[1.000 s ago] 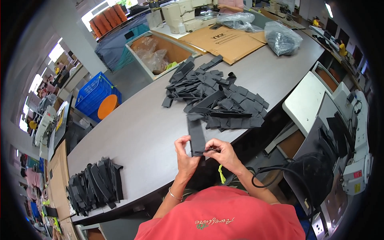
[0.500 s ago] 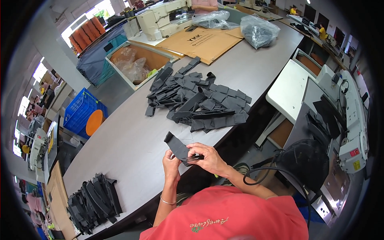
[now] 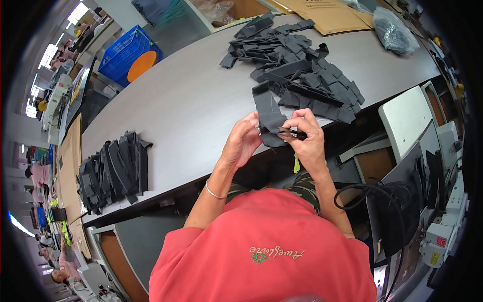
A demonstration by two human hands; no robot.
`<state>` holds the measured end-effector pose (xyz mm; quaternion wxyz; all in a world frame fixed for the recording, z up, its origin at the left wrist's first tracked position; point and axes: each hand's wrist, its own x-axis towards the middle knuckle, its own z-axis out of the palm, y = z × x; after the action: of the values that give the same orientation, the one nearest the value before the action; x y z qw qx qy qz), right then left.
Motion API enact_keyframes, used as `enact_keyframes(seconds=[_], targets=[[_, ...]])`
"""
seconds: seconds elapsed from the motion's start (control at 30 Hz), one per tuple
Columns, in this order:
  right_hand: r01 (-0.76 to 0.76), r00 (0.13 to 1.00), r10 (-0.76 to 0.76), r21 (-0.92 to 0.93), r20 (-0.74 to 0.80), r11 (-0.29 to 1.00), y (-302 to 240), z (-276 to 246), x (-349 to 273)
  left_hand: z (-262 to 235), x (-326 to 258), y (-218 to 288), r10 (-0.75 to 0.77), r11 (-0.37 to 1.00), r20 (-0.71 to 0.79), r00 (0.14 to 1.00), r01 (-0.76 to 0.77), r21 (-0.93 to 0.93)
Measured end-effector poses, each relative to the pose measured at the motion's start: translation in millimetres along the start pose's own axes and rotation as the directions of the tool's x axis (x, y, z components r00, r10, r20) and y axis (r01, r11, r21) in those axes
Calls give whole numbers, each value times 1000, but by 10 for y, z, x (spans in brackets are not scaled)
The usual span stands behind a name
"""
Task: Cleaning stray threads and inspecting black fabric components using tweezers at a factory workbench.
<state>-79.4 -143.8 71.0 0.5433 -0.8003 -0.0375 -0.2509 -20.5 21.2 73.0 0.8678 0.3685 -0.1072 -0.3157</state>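
Observation:
My left hand (image 3: 242, 140) pinches a dark grey fabric strip (image 3: 269, 108) by its left edge, holding it up near the table's front edge. The strip stands with its folded top end away from me, and a pale loose thread runs across it. In my right hand (image 3: 309, 141) is a pair of small black thread snips (image 3: 292, 133), their tips at the strip's right edge. Whether the blades are closed, I cannot tell. Just beyond the strip lies a heap of dark grey fabric pieces (image 3: 297, 65), many of them folded.
A neat row of dark fabric strips (image 3: 115, 171) lies at the table's left end. Farther back are a flat brown carton (image 3: 327, 17) and a clear plastic bag (image 3: 395, 32). Beyond the table's left edge stands a blue crate (image 3: 123, 55); a sewing machine (image 3: 445, 216) is at right.
The view has turned and tipped downward. Both hands keep hold of the strip and snips; the strip now stands more upright, and the snips' tips show against its edge.

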Motion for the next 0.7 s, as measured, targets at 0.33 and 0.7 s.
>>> enact_keyframes(seconds=[0.33, 0.7], targets=[[-171, 978, 152, 127, 142, 977, -157, -100, -40, -60, -96, -88, 155, 967, -152, 976, -118, 224], [279, 960, -251, -388, 121, 879, -80, -52, 115, -46, -116, -83, 78, 974, -134, 988, -46, 223]])
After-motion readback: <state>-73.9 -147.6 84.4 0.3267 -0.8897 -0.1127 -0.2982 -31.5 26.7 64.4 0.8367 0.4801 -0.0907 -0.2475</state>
